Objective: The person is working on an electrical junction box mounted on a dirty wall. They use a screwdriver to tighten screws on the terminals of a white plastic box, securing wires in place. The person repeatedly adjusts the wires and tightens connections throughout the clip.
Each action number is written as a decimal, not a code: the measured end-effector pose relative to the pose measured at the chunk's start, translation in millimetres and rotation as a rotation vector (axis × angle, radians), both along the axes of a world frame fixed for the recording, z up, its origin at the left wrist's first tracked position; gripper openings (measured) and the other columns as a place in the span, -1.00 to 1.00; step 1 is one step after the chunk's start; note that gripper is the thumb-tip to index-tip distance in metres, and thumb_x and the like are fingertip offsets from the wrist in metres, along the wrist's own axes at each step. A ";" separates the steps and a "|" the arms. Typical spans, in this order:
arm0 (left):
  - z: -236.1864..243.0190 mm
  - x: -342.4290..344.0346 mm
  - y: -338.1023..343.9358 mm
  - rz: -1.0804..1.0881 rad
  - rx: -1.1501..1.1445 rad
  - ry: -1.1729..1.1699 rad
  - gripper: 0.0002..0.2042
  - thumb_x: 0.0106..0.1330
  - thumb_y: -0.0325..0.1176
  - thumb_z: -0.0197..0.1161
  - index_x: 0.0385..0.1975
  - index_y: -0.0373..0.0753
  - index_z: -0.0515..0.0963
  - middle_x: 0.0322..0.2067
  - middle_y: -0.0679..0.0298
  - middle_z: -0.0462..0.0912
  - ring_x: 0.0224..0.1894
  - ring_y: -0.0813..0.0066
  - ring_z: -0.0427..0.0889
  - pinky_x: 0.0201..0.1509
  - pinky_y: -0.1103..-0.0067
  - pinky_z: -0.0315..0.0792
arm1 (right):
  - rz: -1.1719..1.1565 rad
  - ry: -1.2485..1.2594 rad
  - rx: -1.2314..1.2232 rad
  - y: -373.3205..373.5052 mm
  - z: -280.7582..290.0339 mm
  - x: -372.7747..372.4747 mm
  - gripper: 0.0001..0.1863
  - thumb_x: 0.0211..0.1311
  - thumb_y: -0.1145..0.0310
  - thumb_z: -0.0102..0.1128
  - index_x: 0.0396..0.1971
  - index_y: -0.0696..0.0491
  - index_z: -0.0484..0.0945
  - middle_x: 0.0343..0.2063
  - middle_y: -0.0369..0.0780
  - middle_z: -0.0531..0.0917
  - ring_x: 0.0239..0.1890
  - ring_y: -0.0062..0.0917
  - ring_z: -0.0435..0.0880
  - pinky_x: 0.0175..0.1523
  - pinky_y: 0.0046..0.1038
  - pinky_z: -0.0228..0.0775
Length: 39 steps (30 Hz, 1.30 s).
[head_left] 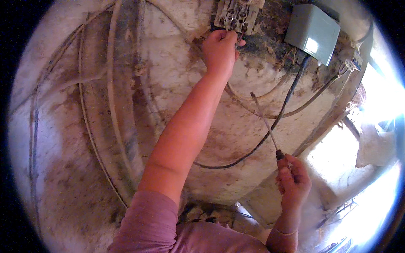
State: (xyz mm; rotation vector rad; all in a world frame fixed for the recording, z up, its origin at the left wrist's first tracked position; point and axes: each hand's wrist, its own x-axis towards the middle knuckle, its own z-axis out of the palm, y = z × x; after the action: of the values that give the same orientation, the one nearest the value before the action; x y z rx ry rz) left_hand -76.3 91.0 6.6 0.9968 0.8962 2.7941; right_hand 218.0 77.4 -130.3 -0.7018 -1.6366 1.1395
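Right hand (pixel 294 179) wraps a screwdriver (pixel 272 137), tip up; left hand (pixel 219 48) curls against the terminal block (pixel 237 16), its hold unclear.

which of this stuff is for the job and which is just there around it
Seem part of the job:
screwdriver, held in the right hand
uncovered electrical terminal base, at the fingers of the left hand; what they pinch is unclear

Just around, untouched:
grey box
black cable below the box
small wired block, far right

Right-side glare burns white, glinting off the grey box (pixel 315 30).
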 end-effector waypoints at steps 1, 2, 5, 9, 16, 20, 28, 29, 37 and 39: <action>-0.2 -0.2 0.6 0.000 0.018 0.001 -0.91 0.08 -0.46 0.11 -0.52 -0.35 0.44 -0.62 0.16 0.60 -0.83 0.61 0.30 -0.81 0.66 0.14 | -0.025 0.003 0.013 -1.3 2.8 0.1 -0.73 0.05 0.57 0.19 -0.19 0.15 0.54 -0.39 -0.29 0.62 -0.53 -0.77 0.47 -0.46 -0.73 0.29; -0.4 -1.4 -0.1 -0.013 -0.020 0.026 -0.91 0.10 -0.42 0.11 -0.48 -0.31 0.43 -0.60 0.18 0.61 -0.80 0.60 0.32 -0.79 0.66 0.17 | -0.030 0.021 0.023 -3.0 6.5 0.0 -0.72 0.04 0.57 0.19 -0.18 0.15 0.54 -0.39 -0.28 0.63 -0.53 -0.77 0.46 -0.46 -0.74 0.29; -0.8 -9.3 -5.3 -0.052 -0.114 0.105 -0.89 0.14 -0.34 0.12 -0.41 -0.22 0.42 -0.55 0.22 0.63 -0.75 0.59 0.35 -0.75 0.68 0.20 | -0.028 0.074 0.041 -8.2 16.5 -0.8 -0.71 0.04 0.57 0.18 -0.16 0.15 0.53 -0.38 -0.27 0.63 -0.53 -0.78 0.46 -0.48 -0.76 0.26; 2.6 -13.5 -12.1 -0.093 -0.181 0.179 -0.88 0.11 -0.34 0.12 -0.41 -0.22 0.42 -0.55 0.21 0.63 -0.78 0.59 0.32 -0.78 0.67 0.14 | -0.007 0.141 0.066 -12.3 20.2 -3.3 -0.70 0.05 0.56 0.15 -0.14 0.15 0.52 -0.38 -0.27 0.63 -0.57 -0.81 0.43 -0.52 -0.78 0.21; 10.2 -9.5 -19.1 -0.181 -0.171 0.114 -0.93 0.04 -0.47 0.09 -0.55 -0.34 0.46 -0.63 0.14 0.58 -0.87 0.59 0.26 -0.85 0.64 0.07 | -0.061 0.110 0.091 -18.5 19.5 -9.8 -0.71 0.06 0.54 0.15 -0.15 0.13 0.52 -0.40 -0.29 0.64 -0.67 -0.84 0.33 -0.63 -0.78 0.07; 10.6 -12.4 -20.5 -0.190 -0.203 0.130 -0.91 0.04 -0.47 0.09 -0.54 -0.35 0.48 -0.63 0.15 0.59 -0.87 0.59 0.26 -0.85 0.64 0.08 | -0.052 0.126 0.070 -26.8 24.1 -14.8 -0.72 0.06 0.53 0.17 -0.16 0.13 0.53 -0.41 -0.30 0.64 -0.67 -0.85 0.32 -0.63 -0.78 0.06; -0.5 -7.5 -10.6 -0.148 -0.103 0.053 -0.85 0.12 -0.33 0.14 -0.51 -0.29 0.50 -0.56 0.22 0.63 -0.81 0.60 0.30 -0.80 0.65 0.15 | -0.102 0.136 0.240 -31.7 44.5 -17.9 -0.68 0.03 0.58 0.19 -0.14 0.19 0.50 -0.32 -0.21 0.64 -0.43 -0.74 0.54 -0.38 -0.77 0.33; -0.6 -8.5 -9.9 -0.161 -0.098 0.051 -0.85 0.12 -0.32 0.14 -0.51 -0.29 0.50 -0.57 0.22 0.63 -0.81 0.60 0.29 -0.80 0.65 0.16 | -0.129 0.111 0.307 -35.2 53.0 -20.7 -0.67 0.02 0.60 0.19 -0.13 0.19 0.49 -0.30 -0.20 0.64 -0.39 -0.71 0.55 -0.32 -0.73 0.36; -4.2 -16.4 -8.9 -0.189 -0.091 0.052 -0.85 0.14 -0.31 0.15 -0.49 -0.27 0.48 -0.56 0.23 0.63 -0.81 0.63 0.28 -0.78 0.67 0.17 | -0.393 -0.142 1.107 -47.1 116.1 -58.6 -0.72 -0.04 0.64 0.21 -0.24 0.17 0.55 -0.40 -0.20 0.62 -0.38 -0.53 0.60 -0.23 -0.57 0.44; -4.3 -17.8 -8.3 -0.210 -0.085 0.058 -0.86 0.14 -0.31 0.16 -0.49 -0.25 0.48 -0.56 0.24 0.63 -0.79 0.63 0.29 -0.76 0.69 0.18 | -0.458 -0.200 1.272 -51.7 129.8 -66.0 -0.73 -0.03 0.62 0.21 -0.24 0.14 0.56 -0.41 -0.20 0.62 -0.39 -0.51 0.60 -0.24 -0.57 0.45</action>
State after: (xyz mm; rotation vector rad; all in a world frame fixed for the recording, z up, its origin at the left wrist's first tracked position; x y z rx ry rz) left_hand -94.0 82.7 2.3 1.0942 0.8543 2.5450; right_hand 152.0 25.7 -0.5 -0.2821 -1.8240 -0.3792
